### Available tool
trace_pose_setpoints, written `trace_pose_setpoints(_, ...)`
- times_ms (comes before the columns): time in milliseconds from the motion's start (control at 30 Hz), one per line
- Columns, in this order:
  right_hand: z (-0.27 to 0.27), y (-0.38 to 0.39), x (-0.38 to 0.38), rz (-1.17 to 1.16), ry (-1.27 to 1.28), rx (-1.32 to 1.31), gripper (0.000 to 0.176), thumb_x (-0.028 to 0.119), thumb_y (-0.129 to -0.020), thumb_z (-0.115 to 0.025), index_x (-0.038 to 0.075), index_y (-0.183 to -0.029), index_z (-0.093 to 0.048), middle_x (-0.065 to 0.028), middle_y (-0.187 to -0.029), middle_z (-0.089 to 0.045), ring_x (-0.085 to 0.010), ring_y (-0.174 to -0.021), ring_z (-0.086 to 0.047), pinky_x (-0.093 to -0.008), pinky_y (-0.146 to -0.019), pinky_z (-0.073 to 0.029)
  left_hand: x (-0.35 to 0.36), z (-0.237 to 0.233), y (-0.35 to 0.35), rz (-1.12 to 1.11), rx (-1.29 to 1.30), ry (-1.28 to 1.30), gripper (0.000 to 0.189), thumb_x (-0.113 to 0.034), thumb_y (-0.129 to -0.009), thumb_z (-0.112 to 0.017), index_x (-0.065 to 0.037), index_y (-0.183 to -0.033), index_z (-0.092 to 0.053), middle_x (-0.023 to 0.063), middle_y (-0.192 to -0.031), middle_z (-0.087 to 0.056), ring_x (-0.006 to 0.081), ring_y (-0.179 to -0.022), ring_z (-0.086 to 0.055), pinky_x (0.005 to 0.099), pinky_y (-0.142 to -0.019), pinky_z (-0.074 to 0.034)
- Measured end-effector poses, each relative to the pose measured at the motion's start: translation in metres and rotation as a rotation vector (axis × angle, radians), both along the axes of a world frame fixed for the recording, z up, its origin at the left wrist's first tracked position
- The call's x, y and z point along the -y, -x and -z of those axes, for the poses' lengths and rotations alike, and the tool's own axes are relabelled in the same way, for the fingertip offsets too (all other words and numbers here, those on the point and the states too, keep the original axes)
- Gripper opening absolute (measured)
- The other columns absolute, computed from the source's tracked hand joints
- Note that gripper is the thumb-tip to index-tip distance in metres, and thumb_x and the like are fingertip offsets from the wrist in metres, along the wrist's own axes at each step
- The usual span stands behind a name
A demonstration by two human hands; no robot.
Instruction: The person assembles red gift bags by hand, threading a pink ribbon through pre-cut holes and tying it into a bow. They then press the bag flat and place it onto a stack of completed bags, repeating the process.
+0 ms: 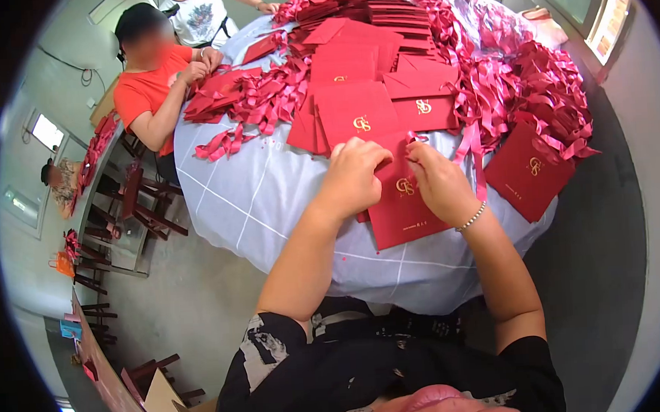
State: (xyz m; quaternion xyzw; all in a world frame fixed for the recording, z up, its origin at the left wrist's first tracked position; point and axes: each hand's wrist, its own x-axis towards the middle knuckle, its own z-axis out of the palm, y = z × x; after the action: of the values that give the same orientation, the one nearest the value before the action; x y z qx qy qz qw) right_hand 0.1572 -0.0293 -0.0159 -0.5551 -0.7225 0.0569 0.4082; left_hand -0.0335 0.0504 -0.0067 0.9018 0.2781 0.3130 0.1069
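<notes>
A red paper envelope (411, 220) with a gold emblem lies in front of me near the table's edge. My left hand (354, 176) is closed at the envelope's upper left side, thumb and forefinger pressed together; what they pinch, if anything, is hidden. At its upper right, my right hand (442, 184) pinches a dark pink ribbon (414, 137) at the top edge. Just beyond my hands, more red envelopes (355, 115) overlap in a pile. Another red envelope (530, 172) with ribbon on it rests to the right of my right hand.
A cloth-covered round table (221, 200) carries stacked envelopes and heaps of pink ribbon (552, 101). A person in an orange shirt (156, 88) works at the left, and another in white (199, 19) stands behind. Wooden stools (147, 204) stand on the floor at left.
</notes>
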Motion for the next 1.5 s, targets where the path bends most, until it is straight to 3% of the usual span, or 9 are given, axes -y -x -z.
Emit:
trace_pose_setpoints(133, -0.001, 0.006, -0.017, 0.023, 0.168, 0.034, 0.012, 0.007, -0.096, -0.058, 0.0, -0.105, -0.054, -0.0238, -0.097, -0.063, -0.0427, -0.092, -0.063, -0.0476, -0.077, -0.05, -0.004, -0.001, 0.003, -0.072, -0.024, -0.074, 0.034, 0.002, -0.069, -0.058, -0.009, -0.097, -0.071, 0.005, -0.097, -0.07, 0.0284, -0.097, -0.06, 0.0412, -0.093, -0.043)
trace_pose_setpoints(333, 0.017, 0.008, -0.014, 0.028, -0.1, -0.035, 0.008, 0.009, -0.095, -0.059, 0.003, -0.097, -0.054, -0.0169, -0.095, -0.058, -0.0413, -0.082, -0.061, -0.0478, -0.07, -0.051, -0.008, -0.01, 0.009, -0.448, 0.194, -0.294, 0.013, -0.007, -0.077, -0.066, -0.008, -0.087, -0.073, 0.0067, -0.093, -0.071, 0.0264, -0.093, -0.06, 0.0419, -0.09, -0.043)
trace_pose_setpoints(467, 0.015, 0.01, -0.014, 0.056, -0.123, -0.016, 0.009, 0.008, -0.093, -0.061, 0.003, -0.096, -0.054, -0.0173, -0.093, -0.058, -0.0407, -0.081, -0.061, -0.0477, -0.069, -0.05, 0.008, -0.005, -0.009, 0.056, 0.317, 0.281, 0.012, -0.012, -0.08, -0.069, -0.005, -0.089, -0.071, 0.0111, -0.088, -0.068, 0.0308, -0.083, -0.067, 0.044, -0.076, -0.049)
trace_pose_setpoints(567, 0.016, 0.01, -0.011, 0.047, -0.143, -0.004, 0.009, 0.007, -0.092, -0.062, 0.003, -0.096, -0.054, -0.0176, -0.091, -0.057, -0.0406, -0.079, -0.06, -0.048, -0.068, -0.049, 0.011, -0.001, -0.007, 0.025, 0.01, -0.025, 0.018, -0.015, -0.079, -0.071, -0.006, -0.095, -0.072, 0.0109, -0.089, -0.069, 0.0293, -0.086, -0.067, 0.0437, -0.076, -0.049)
trace_pose_setpoints(800, 0.016, 0.011, -0.009, 0.079, -0.192, -0.029, 0.01, 0.004, -0.091, -0.063, 0.002, -0.095, -0.054, -0.0182, -0.09, -0.057, -0.0408, -0.079, -0.06, -0.0483, -0.067, -0.049, 0.007, -0.003, 0.002, 0.066, 0.028, 0.123, 0.028, -0.018, -0.081, -0.075, -0.009, -0.108, -0.072, 0.0069, -0.098, -0.074, 0.0227, -0.09, -0.069, 0.0454, -0.104, -0.035)
trace_pose_setpoints(1033, 0.014, 0.011, -0.006, 0.103, -0.173, -0.016, 0.01, 0.004, -0.09, -0.063, 0.002, -0.095, -0.054, -0.0181, -0.09, -0.056, -0.0406, -0.078, -0.06, -0.0486, -0.067, -0.049, 0.011, -0.008, 0.003, -0.054, -0.122, 0.273, 0.029, -0.018, -0.08, -0.078, -0.01, -0.107, -0.072, 0.0052, -0.096, -0.074, 0.022, -0.09, -0.069, 0.049, -0.108, -0.03)
trace_pose_setpoints(1200, 0.016, 0.008, -0.008, 0.105, -0.162, -0.011, 0.011, 0.005, -0.091, -0.064, 0.002, -0.095, -0.055, -0.0169, -0.09, -0.057, -0.0398, -0.079, -0.06, -0.0477, -0.067, -0.049, 0.003, 0.001, 0.001, 0.046, 0.02, 0.274, 0.026, -0.015, -0.078, -0.078, -0.002, -0.1, -0.072, 0.0142, -0.093, -0.072, 0.0279, -0.086, -0.07, 0.0381, -0.086, -0.051)
trace_pose_setpoints(1300, 0.019, 0.005, -0.01, 0.076, -0.155, -0.035, 0.011, 0.005, -0.091, -0.064, 0.002, -0.095, -0.055, -0.0161, -0.091, -0.058, -0.0392, -0.079, -0.06, -0.0469, -0.067, -0.05, 0.004, 0.007, -0.002, 0.031, 0.087, 0.286, 0.025, -0.014, -0.078, -0.078, 0.001, -0.097, -0.071, 0.017, -0.091, -0.071, 0.0311, -0.083, -0.07, 0.0353, -0.073, -0.054)
trace_pose_setpoints(1500, 0.02, 0.005, -0.009, 0.04, -0.16, -0.071, 0.01, 0.006, -0.089, -0.067, 0.002, -0.092, -0.058, -0.0147, -0.092, -0.06, -0.0364, -0.078, -0.062, -0.0431, -0.067, -0.051, 0.008, 0.005, -0.006, -0.042, 0.09, 0.333, 0.02, -0.016, -0.081, -0.076, 0.001, -0.092, -0.072, 0.0168, -0.086, -0.07, 0.03, -0.079, -0.069, 0.0364, -0.071, -0.053)
